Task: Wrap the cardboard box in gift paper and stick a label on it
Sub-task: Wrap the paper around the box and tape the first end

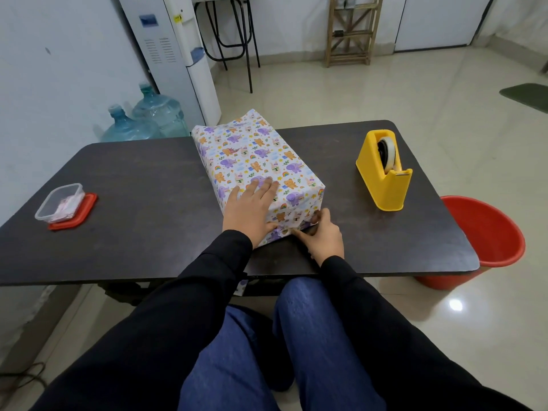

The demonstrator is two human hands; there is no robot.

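1. The dark table (133, 185) carries everything in use; its near edge is just in front of the person's knees.
2. The box (255, 161), covered on top and sides in animal-print gift paper, lies near the middle of the table, its long axis running away from the person. It is judged stiff and fairly light; the paper looks thin and smooth, likely to crease or tear if dragged. It is best steadied from above with a flat palm and worked at the end flaps.
3. At the far end of the box, loose paper stands up unfolded, so that end is judged not yet closed.
4. The yellow tape dispenser (382, 170) stands to the right, well apart from the box.
5. The clear tub (59, 203) rests on its red lid at the left; it may hold the labels, though its contents cannot be made out.
6. The left hand (252, 209) is laid flat, fingers spread, on the near top of the box, gripping nothing.
7. The right hand (321, 237) is pinched on the paper flap at the lower near corner.
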